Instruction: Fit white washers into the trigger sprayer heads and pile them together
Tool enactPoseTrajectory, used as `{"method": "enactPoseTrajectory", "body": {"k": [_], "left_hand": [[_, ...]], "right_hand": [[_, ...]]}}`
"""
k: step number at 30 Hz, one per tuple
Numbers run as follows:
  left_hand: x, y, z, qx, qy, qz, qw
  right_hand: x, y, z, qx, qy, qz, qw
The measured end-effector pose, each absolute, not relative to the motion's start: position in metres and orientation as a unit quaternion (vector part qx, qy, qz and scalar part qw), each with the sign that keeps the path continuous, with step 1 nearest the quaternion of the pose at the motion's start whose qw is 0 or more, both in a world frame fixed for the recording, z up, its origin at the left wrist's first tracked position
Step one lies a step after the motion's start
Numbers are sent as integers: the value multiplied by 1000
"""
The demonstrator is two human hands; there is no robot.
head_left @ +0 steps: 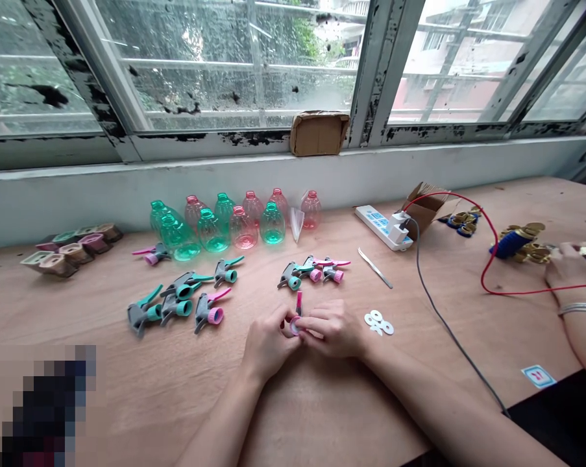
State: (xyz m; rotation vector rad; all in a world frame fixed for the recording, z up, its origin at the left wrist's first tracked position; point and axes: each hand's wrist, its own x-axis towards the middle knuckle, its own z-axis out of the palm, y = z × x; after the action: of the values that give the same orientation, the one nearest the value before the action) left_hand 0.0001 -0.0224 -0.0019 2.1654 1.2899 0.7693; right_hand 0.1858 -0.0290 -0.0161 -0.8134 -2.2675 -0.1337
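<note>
My left hand [269, 344] and my right hand [330, 329] meet at the middle of the wooden table, both gripping a small spray nozzle with a pink collar and a pink trigger [296, 318]. My fingers hide most of it. Just beyond my hands lie several grey trigger spray heads with pink parts [312, 272] and teal parts [290, 275]. More grey spray heads [178, 301] lie to my left. White flat washers [378, 322] sit close to my right hand, and metal tweezers [374, 267] lie beyond them.
Clear teal and pink plastic bottles [234, 220] stand along the wall, with stacked trigger covers [71, 250] at far left. A power strip [383, 227] feeds cables across the table. At right, a co-worker's hand [570, 272] works over gold-coloured caps [526, 243].
</note>
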Motion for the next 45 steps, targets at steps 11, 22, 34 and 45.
{"method": "enactPoseTrajectory", "body": {"k": [11, 22, 34, 45], "left_hand": [[0, -25, -2, 849, 446, 241, 148], [1, -26, -4, 879, 417, 229, 20], [6, -27, -3, 872, 426, 238, 33], [3, -23, -4, 790, 481, 282, 255]], "right_hand": [[187, -30, -17, -331, -873, -9, 357], [189, -30, -20, -350, -867, 23, 355], [185, -29, -22, -375, -861, 17, 344], [200, -24, -11, -352, -837, 89, 409]]}}
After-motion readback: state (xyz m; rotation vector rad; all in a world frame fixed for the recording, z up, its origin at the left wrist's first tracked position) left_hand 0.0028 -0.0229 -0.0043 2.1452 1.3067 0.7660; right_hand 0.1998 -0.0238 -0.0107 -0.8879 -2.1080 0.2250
